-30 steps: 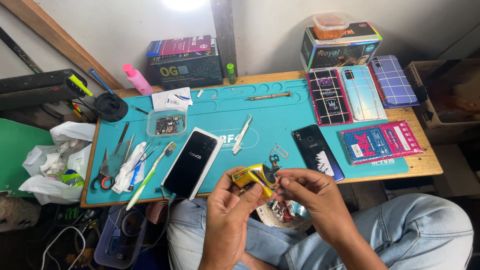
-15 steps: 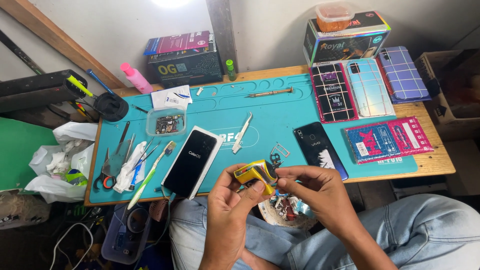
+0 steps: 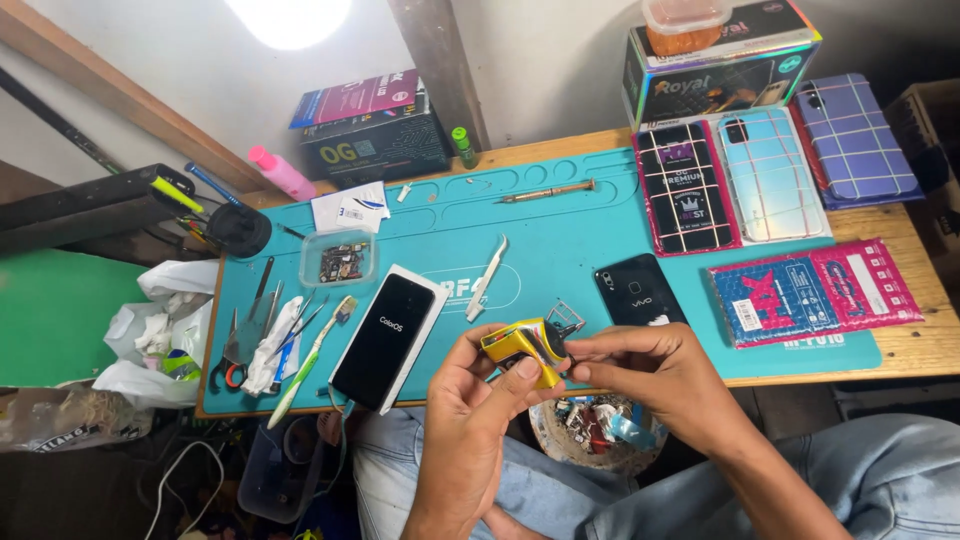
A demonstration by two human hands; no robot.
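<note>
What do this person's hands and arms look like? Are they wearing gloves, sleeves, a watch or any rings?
Both hands are bare. The left hand and the right hand have no gloves, and no ring shows on the fingers in view. The forearms are uncovered as far as the picture's lower edge, with no sleeve, watch or bracelet visible. Below them, the legs are in light blue jeans.

1. White-framed phone [image 3: 387,340], screen lit, lying on teal mat [image 3: 560,225].
2. Black phone [image 3: 637,296] just right of mat's centre.
3. Toothbrush [image 3: 312,357], scissors [image 3: 237,347] at mat's left.
4. Small clear parts box [image 3: 339,259]; pink bottle [image 3: 280,173] beyond.
</note>
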